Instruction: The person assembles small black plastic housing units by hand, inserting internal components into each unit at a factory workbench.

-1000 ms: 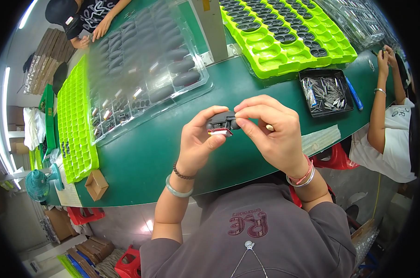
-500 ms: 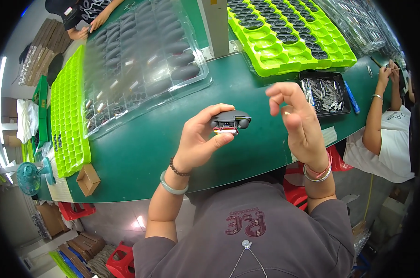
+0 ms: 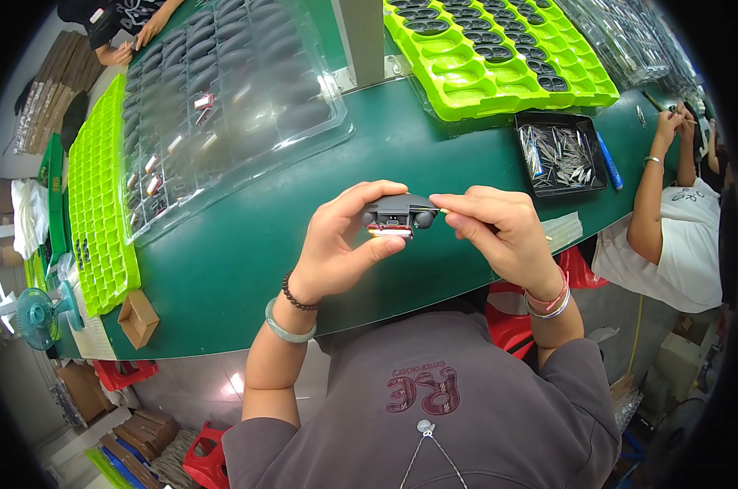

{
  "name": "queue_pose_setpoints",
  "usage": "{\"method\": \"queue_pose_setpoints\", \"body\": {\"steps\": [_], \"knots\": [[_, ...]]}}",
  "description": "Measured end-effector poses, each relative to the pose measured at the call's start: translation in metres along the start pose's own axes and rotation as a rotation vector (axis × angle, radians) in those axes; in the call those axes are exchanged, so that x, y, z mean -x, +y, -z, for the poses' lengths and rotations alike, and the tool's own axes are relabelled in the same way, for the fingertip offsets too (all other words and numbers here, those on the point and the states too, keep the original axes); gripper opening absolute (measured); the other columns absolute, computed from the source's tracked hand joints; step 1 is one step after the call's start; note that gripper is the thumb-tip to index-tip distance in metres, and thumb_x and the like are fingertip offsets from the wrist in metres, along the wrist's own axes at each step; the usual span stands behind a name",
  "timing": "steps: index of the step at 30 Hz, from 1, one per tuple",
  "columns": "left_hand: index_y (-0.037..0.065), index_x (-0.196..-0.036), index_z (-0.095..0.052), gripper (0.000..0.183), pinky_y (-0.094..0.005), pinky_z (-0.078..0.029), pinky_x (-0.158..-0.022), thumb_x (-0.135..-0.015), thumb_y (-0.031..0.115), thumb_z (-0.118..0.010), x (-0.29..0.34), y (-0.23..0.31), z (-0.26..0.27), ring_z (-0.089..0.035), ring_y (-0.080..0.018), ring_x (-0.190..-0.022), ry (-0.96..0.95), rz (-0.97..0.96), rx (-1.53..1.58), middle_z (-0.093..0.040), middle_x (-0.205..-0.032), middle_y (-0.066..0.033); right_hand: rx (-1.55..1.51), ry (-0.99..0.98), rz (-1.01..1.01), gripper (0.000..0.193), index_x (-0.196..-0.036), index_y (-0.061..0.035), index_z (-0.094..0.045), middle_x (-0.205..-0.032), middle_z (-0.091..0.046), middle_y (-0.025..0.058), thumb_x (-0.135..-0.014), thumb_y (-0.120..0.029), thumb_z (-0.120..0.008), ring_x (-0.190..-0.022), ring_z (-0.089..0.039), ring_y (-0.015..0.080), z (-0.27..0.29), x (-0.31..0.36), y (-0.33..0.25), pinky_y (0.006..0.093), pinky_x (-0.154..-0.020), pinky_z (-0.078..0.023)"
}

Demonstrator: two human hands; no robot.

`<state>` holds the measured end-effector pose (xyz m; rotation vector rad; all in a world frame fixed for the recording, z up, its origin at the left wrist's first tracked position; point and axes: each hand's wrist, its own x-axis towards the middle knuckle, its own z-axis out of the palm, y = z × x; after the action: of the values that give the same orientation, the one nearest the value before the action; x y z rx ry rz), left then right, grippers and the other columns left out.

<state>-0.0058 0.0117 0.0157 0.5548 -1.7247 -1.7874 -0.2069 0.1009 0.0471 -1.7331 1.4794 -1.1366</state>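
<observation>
Gripping a dark case (image 3: 401, 203) with left fingers (image 3: 367, 193), right fingers (image 3: 475, 205) pinching a pale sliver (image 3: 443, 211), maroon lettering (image 3: 431, 391) across shirt (image 3: 499, 375)

Dark-grey short-sleeved top (image 3: 353, 432), maroon lettering (image 3: 439, 391), twisted cord (image 3: 415, 457), dark beaded bracelet (image 3: 296, 303), pale bangle (image 3: 284, 332), pink band (image 3: 562, 287), apparently silver bangle (image 3: 552, 312)

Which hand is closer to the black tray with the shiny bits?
The right hand: it's below the tray and a bit left. The left hand is also lower, but much farther left.
</observation>
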Motion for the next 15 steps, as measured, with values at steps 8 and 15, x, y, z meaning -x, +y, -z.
{"method": "queue_pose_setpoints", "body": {"steps": [8, 15], "knots": [[0.000, -0.115, -0.054, 0.046, -0.0267, -0.047, -0.078, -0.074, 0.011, -0.072, -0.0001, -0.0019, -0.0003, -0.058, -0.0142, -0.086, 0.001, -0.033, -0.023, -0.057, -0.098, -0.0084, -0.008, 0.010, -0.013, 0.020, -0.099, -0.0010, -0.064, -0.065, -0.056, 0.0108, -0.080, -0.001, -0.062, -0.054, -0.053, 0.0208, -0.0013, 0.0013, -0.0008, 0.0294, -0.050, -0.041], [0.000, -0.112, -0.055, 0.044, -0.0270, -0.046, -0.076, -0.074, 0.014, -0.072, -0.0020, -0.0046, 0.0008, -0.058, -0.0156, -0.084, -0.010, -0.099, -0.136, -0.059, -0.094, -0.0084, 0.058, 0.003, 0.021, 0.018, -0.097, -0.0003, -0.064, -0.064, -0.055, 0.0114, -0.080, -0.003, -0.062, -0.053, -0.052, 0.0227, -0.0012, 0.0027, 0.0018, 0.0313, -0.049, -0.040]]}}
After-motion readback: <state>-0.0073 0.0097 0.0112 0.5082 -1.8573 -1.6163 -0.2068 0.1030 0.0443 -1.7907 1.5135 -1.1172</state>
